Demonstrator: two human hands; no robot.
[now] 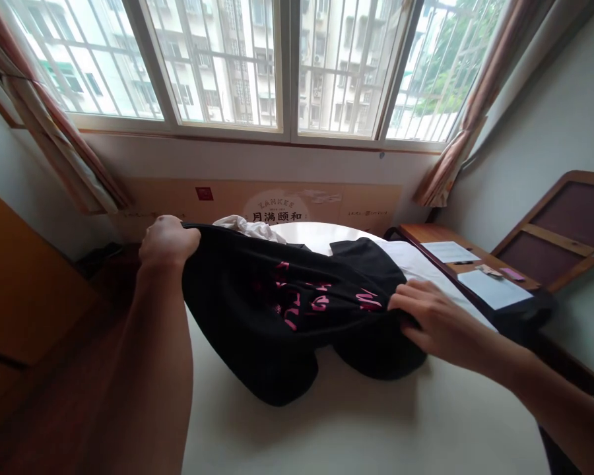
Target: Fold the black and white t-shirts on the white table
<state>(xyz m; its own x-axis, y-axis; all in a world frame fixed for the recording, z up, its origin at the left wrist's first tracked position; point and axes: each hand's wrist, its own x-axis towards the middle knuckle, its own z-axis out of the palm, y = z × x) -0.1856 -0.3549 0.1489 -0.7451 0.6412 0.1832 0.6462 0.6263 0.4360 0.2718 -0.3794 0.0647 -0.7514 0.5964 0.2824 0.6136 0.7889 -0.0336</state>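
Note:
A black T-shirt with pink printed lettering is stretched between my two hands above a white round table. My left hand is closed on its upper left end and raised higher. On the right, my right hand pinches the cloth near the lettering. Folds of the shirt hang down toward the tabletop between the hands. A black sleeve-like part spreads out just beyond my right hand.
White cloth lies at the table's far left, and more white fabric at its right. A wooden desk with papers and a pen stands to the right. A wooden chair back leans beside it. Barred windows line the far wall.

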